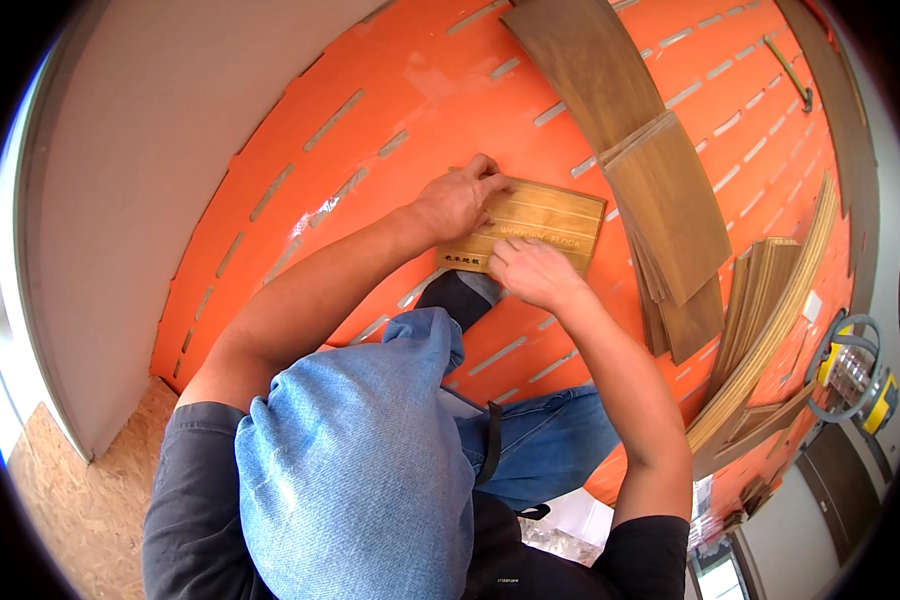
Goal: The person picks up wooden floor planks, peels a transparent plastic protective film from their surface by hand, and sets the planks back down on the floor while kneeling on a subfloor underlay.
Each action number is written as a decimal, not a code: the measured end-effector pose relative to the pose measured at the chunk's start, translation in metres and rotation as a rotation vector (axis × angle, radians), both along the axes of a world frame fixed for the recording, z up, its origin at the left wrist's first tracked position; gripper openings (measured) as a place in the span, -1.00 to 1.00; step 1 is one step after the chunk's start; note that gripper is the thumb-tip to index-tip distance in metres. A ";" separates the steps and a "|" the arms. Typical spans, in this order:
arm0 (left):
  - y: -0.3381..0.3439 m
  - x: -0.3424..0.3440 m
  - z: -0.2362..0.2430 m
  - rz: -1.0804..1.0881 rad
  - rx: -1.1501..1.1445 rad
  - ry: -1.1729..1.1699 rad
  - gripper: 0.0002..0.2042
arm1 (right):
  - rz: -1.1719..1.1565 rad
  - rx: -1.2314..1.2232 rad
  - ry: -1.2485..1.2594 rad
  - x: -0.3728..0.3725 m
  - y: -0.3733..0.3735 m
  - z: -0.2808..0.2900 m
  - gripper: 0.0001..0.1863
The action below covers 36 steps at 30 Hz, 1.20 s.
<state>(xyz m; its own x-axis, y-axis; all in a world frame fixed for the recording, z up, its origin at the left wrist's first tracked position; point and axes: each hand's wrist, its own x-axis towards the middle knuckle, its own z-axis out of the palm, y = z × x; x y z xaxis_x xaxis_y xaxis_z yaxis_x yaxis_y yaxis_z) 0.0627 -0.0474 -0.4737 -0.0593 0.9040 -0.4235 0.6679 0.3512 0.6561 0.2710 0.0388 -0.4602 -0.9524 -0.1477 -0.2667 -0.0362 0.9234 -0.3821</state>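
My left hand (460, 203) grips the upper left part of a light wooden board (560, 213) with printed lettering, its fingers curled at the edge. My right hand (536, 270) holds the same board at its lower middle, fingers bent together against it, thumb not clearly visible. The board is just above my grey-and-black shoe (458, 298). Beside it on the right, long dark wooden planks (667, 200) lie overlapping on orange underlay (370, 150). My blue-denim knee (360, 450) fills the lower middle of the view.
More stacked planks (770, 310) stand at the right, near a yellow-grey vacuum cleaner (870, 400). A hammer (792, 75) lies at the upper right. A pale wall (120, 200) borders the underlay on the left, above a chipboard surface (65, 500).
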 end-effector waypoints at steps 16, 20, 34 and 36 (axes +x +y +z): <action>0.002 -0.009 -0.003 -0.009 0.031 -0.046 -0.46 | -0.201 -0.140 0.329 -0.049 0.009 0.015 -0.96; -0.005 -0.008 -0.010 0.014 0.061 -0.045 -0.46 | -0.505 -0.289 0.416 -0.039 0.026 0.031 -0.87; -0.002 -0.003 -0.005 0.004 0.045 -0.018 -0.49 | -0.069 -0.110 0.050 -0.007 -0.009 0.000 -0.84; -0.003 -0.004 -0.005 0.004 0.047 -0.016 -0.49 | -0.016 -0.095 0.079 -0.009 -0.010 -0.002 -0.86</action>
<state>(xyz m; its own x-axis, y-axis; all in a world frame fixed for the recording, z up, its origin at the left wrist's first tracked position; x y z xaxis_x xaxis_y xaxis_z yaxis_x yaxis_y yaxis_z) 0.0588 -0.0500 -0.4789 -0.0564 0.9228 -0.3812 0.6560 0.3220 0.6826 0.2616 0.0289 -0.4627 -0.9723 -0.1537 -0.1758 -0.0558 0.8839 -0.4643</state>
